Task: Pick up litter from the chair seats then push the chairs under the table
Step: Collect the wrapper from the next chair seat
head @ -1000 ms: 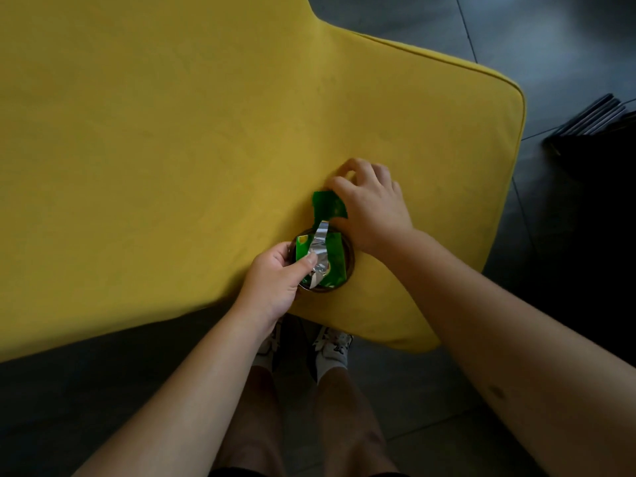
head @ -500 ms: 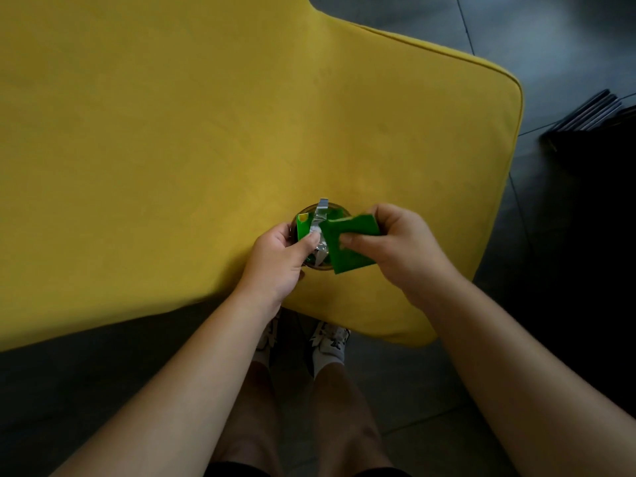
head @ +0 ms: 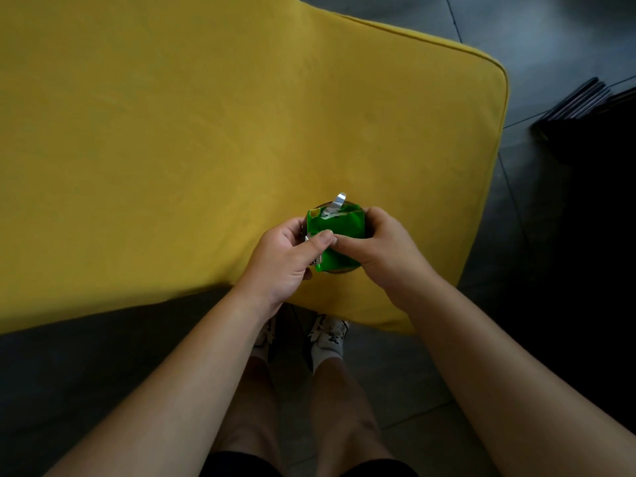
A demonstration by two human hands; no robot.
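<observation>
Litter, in the form of a green wrapper [head: 339,232] with a torn silver foil strip [head: 335,205] poking up from its top, is held above the near edge of a yellow chair seat [head: 206,132]. Both hands grip it together. The left hand [head: 282,259] curls around the wrapper's left side, its thumb pressed across the green front. The right hand [head: 382,246] closes on the wrapper's right side, its thumb tip meeting the left thumb on the wrapper's face. Behind the wrapper, a dark round rim shows between the hands; whether this is a cup or lid cannot be told, nor whether it touches the seat. The yellow seat fills most of the view, broad and padded, with a piped seam along its far right edge. Below the seat's near edge, the person's bare legs and white sneakers [head: 327,335] stand on a dark grey tiled floor [head: 550,36]. Right of the seat, a dark ridged object [head: 578,98] lies in shadow on the floor.
</observation>
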